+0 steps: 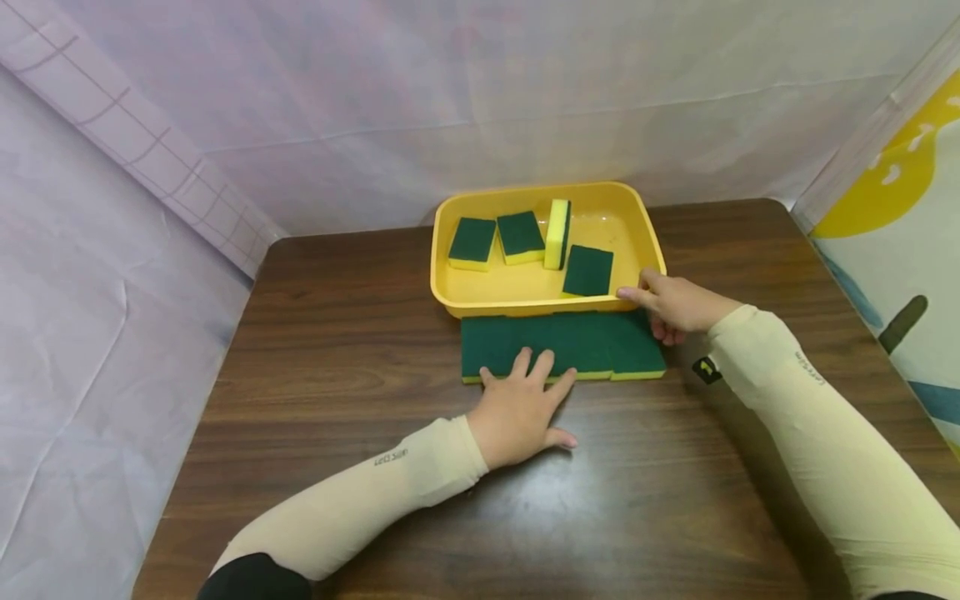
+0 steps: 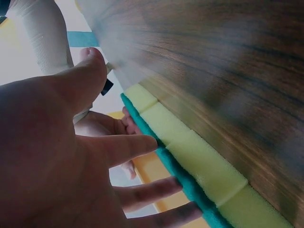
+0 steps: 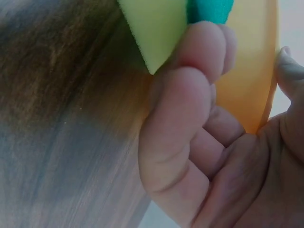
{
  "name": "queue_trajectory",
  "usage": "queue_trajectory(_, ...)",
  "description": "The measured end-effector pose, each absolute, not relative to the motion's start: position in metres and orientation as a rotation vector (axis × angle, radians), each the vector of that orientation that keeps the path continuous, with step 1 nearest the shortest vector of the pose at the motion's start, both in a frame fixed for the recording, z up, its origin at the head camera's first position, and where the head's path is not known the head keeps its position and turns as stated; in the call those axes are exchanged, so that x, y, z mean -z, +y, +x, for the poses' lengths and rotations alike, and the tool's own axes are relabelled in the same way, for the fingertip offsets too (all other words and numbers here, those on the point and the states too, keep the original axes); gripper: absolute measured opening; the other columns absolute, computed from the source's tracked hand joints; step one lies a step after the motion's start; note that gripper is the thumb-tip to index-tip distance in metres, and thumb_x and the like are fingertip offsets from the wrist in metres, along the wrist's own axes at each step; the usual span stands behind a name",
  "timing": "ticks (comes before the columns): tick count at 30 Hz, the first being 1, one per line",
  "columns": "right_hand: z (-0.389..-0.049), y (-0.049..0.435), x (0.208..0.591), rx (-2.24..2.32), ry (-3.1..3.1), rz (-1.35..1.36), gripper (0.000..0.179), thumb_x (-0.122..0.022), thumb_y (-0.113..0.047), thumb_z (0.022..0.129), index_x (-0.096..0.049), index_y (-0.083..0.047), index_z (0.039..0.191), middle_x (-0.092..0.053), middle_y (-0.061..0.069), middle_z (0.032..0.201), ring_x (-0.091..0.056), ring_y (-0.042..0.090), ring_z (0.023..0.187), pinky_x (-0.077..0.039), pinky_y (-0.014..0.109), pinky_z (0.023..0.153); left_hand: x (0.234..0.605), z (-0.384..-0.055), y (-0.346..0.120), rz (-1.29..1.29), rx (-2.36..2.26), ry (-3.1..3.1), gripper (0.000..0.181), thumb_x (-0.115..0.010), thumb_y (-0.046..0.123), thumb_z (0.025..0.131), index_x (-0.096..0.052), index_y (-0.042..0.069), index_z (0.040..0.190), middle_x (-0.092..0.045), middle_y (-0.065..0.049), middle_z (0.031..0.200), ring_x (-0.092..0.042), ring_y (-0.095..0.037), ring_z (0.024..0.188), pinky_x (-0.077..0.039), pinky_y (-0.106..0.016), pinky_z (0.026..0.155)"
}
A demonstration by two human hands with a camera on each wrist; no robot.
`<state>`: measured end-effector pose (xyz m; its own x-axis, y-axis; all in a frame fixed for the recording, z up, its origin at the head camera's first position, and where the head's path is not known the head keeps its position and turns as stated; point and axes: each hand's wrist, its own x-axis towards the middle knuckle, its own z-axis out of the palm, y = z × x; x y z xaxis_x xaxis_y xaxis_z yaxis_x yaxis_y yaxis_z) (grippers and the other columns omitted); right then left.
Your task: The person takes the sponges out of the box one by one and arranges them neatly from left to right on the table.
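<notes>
we are seeing soft, even light across the head view, with pale glare pooling on the tabletop (image 1: pixel 558 500) and dark shadow falling alongside the right sleeve (image 1: pixel 817 433). in the wrist views we are getting haze, whited-out backgrounds (image 3: pixel 290 23) and blurring wood grain (image 3: pixel 61 109).

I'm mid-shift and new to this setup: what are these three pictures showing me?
No machine here: a person works bare-handed. The wide picture comes from a camera on the head, the two smaller ones from one on each wrist. On the wooden table stands a yellow tray holding four sponges, with a row of sponges along its near side. The left hand is spread out, touching the row; the right hand is at the tray's near corner; whether it grips anything is unclear.
</notes>
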<state>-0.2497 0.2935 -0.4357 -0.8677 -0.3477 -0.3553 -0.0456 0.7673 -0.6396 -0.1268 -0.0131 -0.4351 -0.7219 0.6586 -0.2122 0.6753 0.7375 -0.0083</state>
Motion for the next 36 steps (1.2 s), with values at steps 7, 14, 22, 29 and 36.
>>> queue_trajectory(7,-0.248,0.294,0.436,0.895,2.49,-0.301,0.061,-0.042,-0.065,0.112,-0.045,-0.005,0.122,-0.059,0.014,0.076,-0.056,0.028,0.061,-0.052,0.041,0.057,0.434,-0.126,-0.014,1.066,0.114,2.739,0.087,-0.056,0.075,0.101,-0.04,0.026,0.17,-0.036,-0.016,0.167,-0.038,-0.044,0.153,-0.054,-0.074,0.09)
queue_trajectory(14,-0.243,0.295,0.436,0.864,2.505,-0.311,0.059,-0.041,-0.063,0.113,-0.044,-0.005,0.125,-0.05,0.01,0.073,-0.05,0.026,0.057,-0.044,0.038,0.056,0.427,-0.131,-0.023,1.113,0.015,2.747,0.083,-0.059,0.07,0.103,-0.043,0.023,0.169,-0.039,-0.019,0.165,-0.043,-0.041,0.149,-0.059,-0.064,0.089)
queue_trajectory(22,-0.247,0.293,0.436,0.864,2.523,-0.327,0.06,-0.04,-0.063,0.113,-0.045,-0.004,0.124,-0.05,0.011,0.073,-0.05,0.026,0.056,-0.045,0.038,0.055,0.391,-0.169,-0.043,1.424,-0.318,2.92,0.059,-0.066,0.049,0.109,-0.06,0.013,0.155,-0.06,-0.012,0.141,-0.061,-0.026,0.122,-0.055,-0.041,0.096)
queue_trajectory(29,-0.247,0.293,0.435,0.876,2.526,-0.342,0.056,-0.041,-0.06,0.114,-0.045,-0.005,0.121,-0.048,0.009,0.072,-0.048,0.025,0.055,-0.044,0.038,0.055,0.362,-0.216,-0.061,1.462,-0.466,3.097,0.043,-0.071,0.033,0.108,-0.068,0.008,0.144,-0.069,-0.008,0.129,-0.066,-0.026,0.113,-0.052,-0.045,0.1)
queue_trajectory(36,-0.247,0.294,0.436,0.876,2.533,-0.346,0.057,-0.041,-0.061,0.114,-0.045,-0.004,0.121,-0.048,0.009,0.071,-0.048,0.025,0.056,-0.044,0.037,0.055,0.362,-0.286,-0.073,1.158,-0.226,3.077,0.053,-0.069,0.041,0.108,-0.061,0.013,0.153,-0.064,-0.008,0.139,-0.064,-0.027,0.12,-0.043,-0.058,0.112)
